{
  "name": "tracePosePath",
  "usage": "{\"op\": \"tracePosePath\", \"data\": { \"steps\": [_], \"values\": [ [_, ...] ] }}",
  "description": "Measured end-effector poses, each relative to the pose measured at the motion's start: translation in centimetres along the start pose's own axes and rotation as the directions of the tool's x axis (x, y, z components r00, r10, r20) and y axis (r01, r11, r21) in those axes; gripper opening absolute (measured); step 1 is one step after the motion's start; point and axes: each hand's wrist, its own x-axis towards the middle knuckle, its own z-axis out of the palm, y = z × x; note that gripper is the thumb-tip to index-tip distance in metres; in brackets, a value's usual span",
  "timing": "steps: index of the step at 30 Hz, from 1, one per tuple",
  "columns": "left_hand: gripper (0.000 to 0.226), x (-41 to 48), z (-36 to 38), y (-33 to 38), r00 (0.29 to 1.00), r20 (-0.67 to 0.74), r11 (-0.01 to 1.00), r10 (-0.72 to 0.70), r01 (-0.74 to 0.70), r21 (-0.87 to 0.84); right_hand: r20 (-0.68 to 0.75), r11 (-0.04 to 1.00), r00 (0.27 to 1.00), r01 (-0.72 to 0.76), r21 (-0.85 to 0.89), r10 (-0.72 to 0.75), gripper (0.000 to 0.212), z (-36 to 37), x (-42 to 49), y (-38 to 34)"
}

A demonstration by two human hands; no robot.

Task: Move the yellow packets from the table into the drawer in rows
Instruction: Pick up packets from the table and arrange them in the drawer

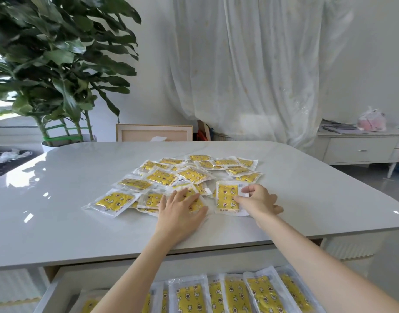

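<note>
My left hand lies flat, fingers straight and spread, pressing on the near side of the heap of yellow packets on the table. My right hand pinches the right edge of a single packet just beside the heap, thumb and forefinger closed on it. A row of packets lies in the open drawer below.

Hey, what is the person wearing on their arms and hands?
Nothing visible. The left hand and right hand are ungloved, with no rings seen, and both forearms are bare to the frame edge: no sleeves, watch or bracelets.
</note>
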Motion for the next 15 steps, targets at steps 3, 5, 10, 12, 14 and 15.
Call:
{"op": "tracePosePath", "data": {
  "steps": [3, 5, 10, 12, 14, 15],
  "values": [
    [0.042, 0.2, -0.8, -0.3, 0.994, -0.074, 0.94, -0.079, 0.049, -0.337, -0.033, 0.986, 0.995, 0.093, 0.139, -0.09, 0.024, -0.2, -0.4, -0.8],
    [0.039, 0.1, -1.6, -0.5, 0.989, -0.043, 0.828, -0.141, 0.094, -0.553, -0.037, 0.939, 0.991, 0.134, 0.317, -0.129, 0.025, -0.7, -1.0, -1.7],
    [0.053, -0.8, -2.9, -0.6, 0.984, 0.108, 0.652, -0.143, 0.176, -0.738, -0.053, 0.827, 0.918, 0.377, 0.416, -0.392, 0.034, -1.2, -3.5, -4.4],
    [0.04, -1.3, -3.6, -0.6, 0.985, 0.135, 0.566, -0.104, 0.17, -0.807, 0.022, 0.798, 0.888, 0.402, 0.449, -0.46, 0.033, -0.8, -4.5, -5.4],
    [0.013, -1.6, -4.8, -0.6, 0.986, 0.109, 0.504, -0.127, 0.159, -0.849, 0.133, 0.798, 0.869, 0.364, 0.48, -0.477, 0.031, -0.1, -5.3, -6.0],
    [0.015, -1.6, -5.3, -0.8, 0.982, 0.1, 0.479, -0.163, 0.168, -0.862, 0.183, 0.809, 0.862, 0.341, 0.479, -0.472, 0.028, 0.3, -5.5, -6.3]
  ]
}}
